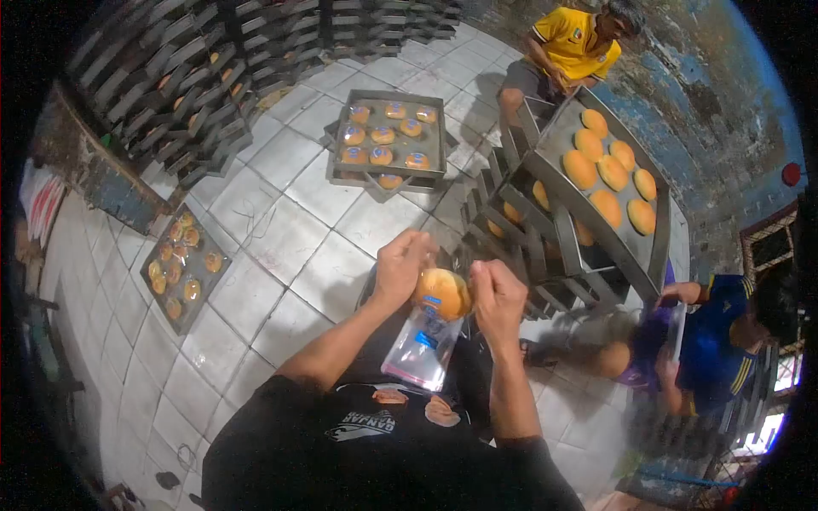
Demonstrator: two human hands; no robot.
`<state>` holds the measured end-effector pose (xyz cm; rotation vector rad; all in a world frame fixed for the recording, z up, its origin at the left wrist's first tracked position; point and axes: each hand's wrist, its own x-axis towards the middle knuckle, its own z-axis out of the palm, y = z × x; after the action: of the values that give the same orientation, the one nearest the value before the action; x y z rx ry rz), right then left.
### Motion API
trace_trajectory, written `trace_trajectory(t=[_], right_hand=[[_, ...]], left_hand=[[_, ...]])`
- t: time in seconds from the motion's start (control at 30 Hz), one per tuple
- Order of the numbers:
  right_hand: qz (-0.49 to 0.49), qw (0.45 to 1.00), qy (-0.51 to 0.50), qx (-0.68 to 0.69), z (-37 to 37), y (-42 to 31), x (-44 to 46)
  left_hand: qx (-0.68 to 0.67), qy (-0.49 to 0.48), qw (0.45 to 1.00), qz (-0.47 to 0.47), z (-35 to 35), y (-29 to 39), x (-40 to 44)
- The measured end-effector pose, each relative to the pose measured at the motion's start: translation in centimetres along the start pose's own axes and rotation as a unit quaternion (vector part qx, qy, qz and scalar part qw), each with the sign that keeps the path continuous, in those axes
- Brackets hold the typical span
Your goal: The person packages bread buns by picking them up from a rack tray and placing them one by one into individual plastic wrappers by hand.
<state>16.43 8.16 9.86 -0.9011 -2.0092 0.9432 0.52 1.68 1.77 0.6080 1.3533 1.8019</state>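
Observation:
A round golden bun [446, 295] is in front of my body, between my two hands, and clear plastic film seems to wrap it. My left hand [404, 266] is closed, its fingers pinched at the upper left of the bun, on what looks like the bag's edge. At the bun's right, my right hand [499, 296] is curled shut in the same way. The film at the fingertips is hard to make out. Below the bun, clear printed plastic bags [417, 353] with blue labels and a pink edge lie over my lap.
Stacked metal trays [660, 260] stand at the right with unwrapped buns [612, 172]. Ahead, another tray [348, 106] holds wrapped buns; a third tray [220, 281] lies at left. A person in yellow [558, 38] sits behind the stack; another in blue [724, 341] is at right.

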Motion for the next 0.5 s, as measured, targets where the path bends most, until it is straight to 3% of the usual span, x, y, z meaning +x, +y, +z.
trace_trajectory(t=[0.03, 0.1, 0.17, 0.2, 0.23, 0.33, 0.37, 0.43, 0.47, 0.5], right_hand=[[-0.013, 1.0, 0.025, 0.006, -0.5, -0.1, -0.1], [0.149, 0.985, -0.046, 0.072, -1.3, 1.7, 2.3], [0.209, 0.962, -0.043, 0.167, -1.1, 5.3, 2.0], [0.242, 0.946, -0.063, 0.206, -0.8, 5.2, 1.5], [0.288, 0.923, -0.082, 0.243, -0.6, 5.4, -0.5], [0.357, 0.886, -0.121, 0.271, 2.0, 10.9, -7.0], [0.393, 0.861, -0.135, 0.293, 2.9, 11.8, -8.6], [0.405, 0.839, -0.092, 0.352, 3.8, 10.1, -9.1], [0.415, 0.813, -0.044, 0.406, 3.7, 9.0, -9.8], [0.382, 0.807, -0.058, 0.446, 2.8, 8.8, -9.3]], left_hand=[[0.018, 0.016, 1.0, -0.004, -0.1, 0.7, 0.5], [0.039, 0.019, 0.999, -0.014, -0.1, 0.7, 0.3], [0.255, 0.083, 0.937, 0.223, -1.4, 1.0, 1.0], [0.27, 0.072, 0.93, 0.241, -1.9, 1.4, -0.1], [0.274, 0.08, 0.929, 0.234, -3.1, 0.7, -1.0], [0.216, -0.019, 0.973, 0.08, -6.9, -5.6, -2.8], [0.218, -0.022, 0.973, 0.076, -6.8, -5.8, -2.9], [0.064, -0.022, 0.994, -0.081, -6.1, -5.1, -3.1], [0.058, -0.031, 0.995, -0.079, -5.5, -4.6, -2.7], [0.063, -0.042, 0.993, -0.087, -5.1, -4.5, -2.4]])
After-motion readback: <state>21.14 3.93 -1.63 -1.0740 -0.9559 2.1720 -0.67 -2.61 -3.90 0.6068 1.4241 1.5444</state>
